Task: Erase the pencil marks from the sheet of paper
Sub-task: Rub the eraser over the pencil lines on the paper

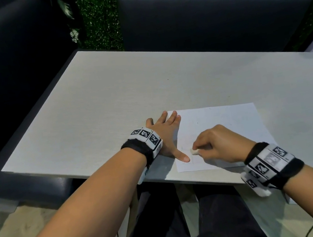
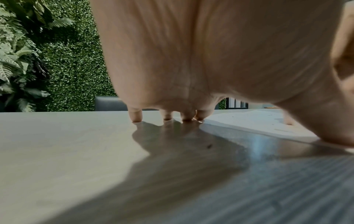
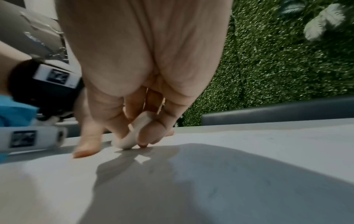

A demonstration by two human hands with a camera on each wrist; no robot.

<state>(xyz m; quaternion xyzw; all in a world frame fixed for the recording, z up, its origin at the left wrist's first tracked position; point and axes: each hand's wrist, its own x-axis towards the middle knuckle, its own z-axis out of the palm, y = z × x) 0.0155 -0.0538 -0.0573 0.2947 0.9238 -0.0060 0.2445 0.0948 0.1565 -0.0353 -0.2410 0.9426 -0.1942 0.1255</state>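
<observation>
A white sheet of paper (image 1: 227, 125) lies near the table's front edge, with faint pencil lines (image 1: 181, 147) at its near left part. My left hand (image 1: 167, 135) lies flat with spread fingers on the paper's left edge, thumb (image 1: 182, 156) on the sheet. In the left wrist view its fingertips (image 2: 136, 117) press the table beside the paper (image 2: 254, 121). My right hand (image 1: 216, 144) pinches a small white eraser (image 1: 194, 151) and holds its tip on the paper just right of the left thumb. The right wrist view shows the eraser (image 3: 134, 133) between thumb and fingers, touching the sheet.
The light grey table (image 1: 108, 105) stretches away to the left and back. Dark padded seats (image 1: 207, 16) stand behind and to the left of it, before a green hedge wall (image 1: 97, 20). My legs are under the front edge.
</observation>
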